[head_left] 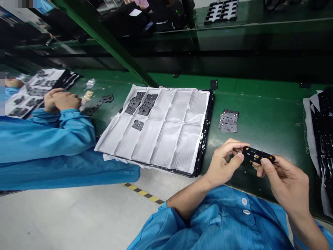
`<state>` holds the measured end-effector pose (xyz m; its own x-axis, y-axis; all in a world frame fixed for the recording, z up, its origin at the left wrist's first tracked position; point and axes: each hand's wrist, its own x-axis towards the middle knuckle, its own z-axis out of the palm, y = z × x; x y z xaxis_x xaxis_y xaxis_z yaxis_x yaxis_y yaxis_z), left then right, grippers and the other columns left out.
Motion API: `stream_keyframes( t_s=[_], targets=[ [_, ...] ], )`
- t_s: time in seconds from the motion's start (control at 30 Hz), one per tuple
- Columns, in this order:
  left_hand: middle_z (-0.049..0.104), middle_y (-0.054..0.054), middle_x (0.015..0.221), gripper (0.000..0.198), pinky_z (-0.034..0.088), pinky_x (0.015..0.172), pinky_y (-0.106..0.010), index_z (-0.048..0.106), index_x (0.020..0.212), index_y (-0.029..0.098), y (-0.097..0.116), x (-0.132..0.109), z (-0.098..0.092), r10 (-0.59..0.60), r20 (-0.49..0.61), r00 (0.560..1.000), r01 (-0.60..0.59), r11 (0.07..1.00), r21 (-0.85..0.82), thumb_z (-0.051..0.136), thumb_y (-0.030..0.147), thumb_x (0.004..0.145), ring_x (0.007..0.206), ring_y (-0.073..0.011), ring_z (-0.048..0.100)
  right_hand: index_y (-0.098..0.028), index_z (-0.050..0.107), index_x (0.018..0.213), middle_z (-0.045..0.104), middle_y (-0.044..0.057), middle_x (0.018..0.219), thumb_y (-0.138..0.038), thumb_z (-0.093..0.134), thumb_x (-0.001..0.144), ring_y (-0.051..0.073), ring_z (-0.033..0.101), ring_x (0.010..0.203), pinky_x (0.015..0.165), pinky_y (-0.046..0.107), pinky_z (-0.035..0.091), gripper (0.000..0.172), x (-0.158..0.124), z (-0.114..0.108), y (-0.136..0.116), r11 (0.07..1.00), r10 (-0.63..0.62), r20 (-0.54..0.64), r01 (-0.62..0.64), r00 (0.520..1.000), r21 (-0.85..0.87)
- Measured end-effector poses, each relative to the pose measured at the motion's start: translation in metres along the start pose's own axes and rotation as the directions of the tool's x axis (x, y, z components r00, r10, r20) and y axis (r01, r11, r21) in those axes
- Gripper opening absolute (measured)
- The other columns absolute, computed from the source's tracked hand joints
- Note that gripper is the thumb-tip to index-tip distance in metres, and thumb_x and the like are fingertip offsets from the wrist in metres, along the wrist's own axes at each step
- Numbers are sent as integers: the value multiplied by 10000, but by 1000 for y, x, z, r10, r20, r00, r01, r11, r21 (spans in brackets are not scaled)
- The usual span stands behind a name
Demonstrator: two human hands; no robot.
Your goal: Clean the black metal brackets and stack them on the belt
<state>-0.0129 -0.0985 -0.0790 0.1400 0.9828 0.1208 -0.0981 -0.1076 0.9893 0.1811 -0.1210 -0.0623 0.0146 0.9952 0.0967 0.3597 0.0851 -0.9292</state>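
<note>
A flat black plate (258, 155) with small yellow squares and cut-outs is held up between my two hands, above the green table's front edge. My left hand (225, 161) is closed at the plate's left end, its thumb and index finger touching it. My right hand (288, 182) pinches the right end, thumb on top and fingers beneath. Some small pale yellow bits (254, 166) show partly behind the plate. Just beyond my left hand lies an overlapping stack of dark grey plates (229, 121).
A tray with white lining (169, 139) holds several dark plates in its left compartments. To its left, a co-worker's hands (62, 100) rest near yellowish bits (87, 97). Black trays (324, 139) stand at the right edge. A green post (111, 45) slants behind the lined tray.
</note>
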Motion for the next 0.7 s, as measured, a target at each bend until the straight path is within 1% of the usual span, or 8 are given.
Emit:
stream_keyframes(
  t_s=[0.1,0.23,0.4,0.57,0.7],
  targets=[
    [689,-88,1060,252,546,809,-271,793,1141,153,-1,3,3,-48,-32,998,46,997,-55,684,341,1013,905,-163,656,-218,732,824,720,-8,637,-367,690,1049,154,733,579,668,229,630,273,1,4,-3,1000,-21,38,21,999,2],
    [707,-76,1013,230,536,757,-254,803,1049,150,-3,5,5,-75,-64,995,69,994,-90,697,349,1002,850,-149,656,-223,732,835,721,-15,647,-352,685,1053,145,725,579,688,228,634,257,0,7,-4,1000,-22,66,22,998,9],
    [731,-78,1013,279,559,804,-270,813,1028,154,-5,4,4,-39,-62,997,30,990,-134,708,411,1011,884,-156,682,-224,727,826,711,-20,641,-336,685,1053,139,722,574,697,222,637,256,0,8,-5,999,-25,69,23,997,22],
    [725,-70,1000,302,553,819,-276,820,1041,163,-6,1,5,-31,-61,998,21,988,-151,705,441,1020,870,-145,676,-219,735,816,700,-12,621,-375,688,1051,176,782,651,704,232,644,286,0,8,-8,999,-23,62,20,998,48],
    [728,-72,986,316,549,795,-278,820,1027,160,-5,0,5,-71,-60,996,60,984,-165,715,458,1011,826,-138,661,-217,741,812,703,-6,618,-421,696,1043,163,720,555,672,257,645,312,-2,8,-8,1000,-6,57,4,998,26]
  ],
)
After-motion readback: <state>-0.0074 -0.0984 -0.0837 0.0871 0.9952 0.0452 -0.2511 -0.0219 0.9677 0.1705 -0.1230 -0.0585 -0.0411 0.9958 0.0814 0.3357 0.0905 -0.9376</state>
